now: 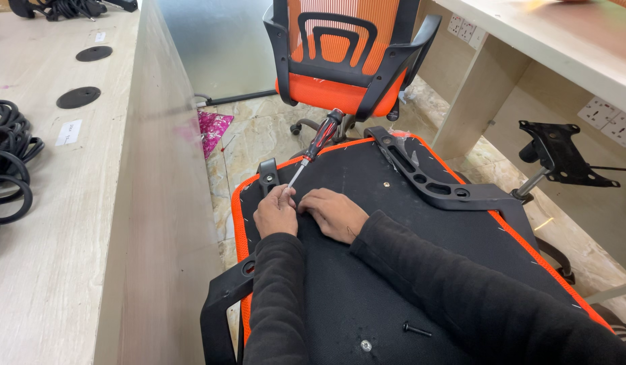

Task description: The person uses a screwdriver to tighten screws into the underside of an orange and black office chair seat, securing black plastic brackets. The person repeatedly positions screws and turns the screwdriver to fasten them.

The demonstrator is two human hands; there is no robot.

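An upturned chair seat (367, 270), black underneath with an orange rim, lies in front of me. My left hand (276, 213) pinches the metal shaft of a screwdriver (321, 140) with a red and black handle. Its tip points down at the seat near a black bracket (267, 172). My right hand (334, 213) rests on the seat, fingers bent toward the tip and touching my left hand. Whether it holds anything is hidden. A loose black bolt (416, 330) lies on the seat near me.
A black armrest (428, 181) lies across the seat's far right, another (221, 297) sticks out at the near left. An orange office chair (343, 54) stands behind. A black chair mechanism (559, 157) sits on the right. The left desk (69, 223) carries coiled cables (9, 159).
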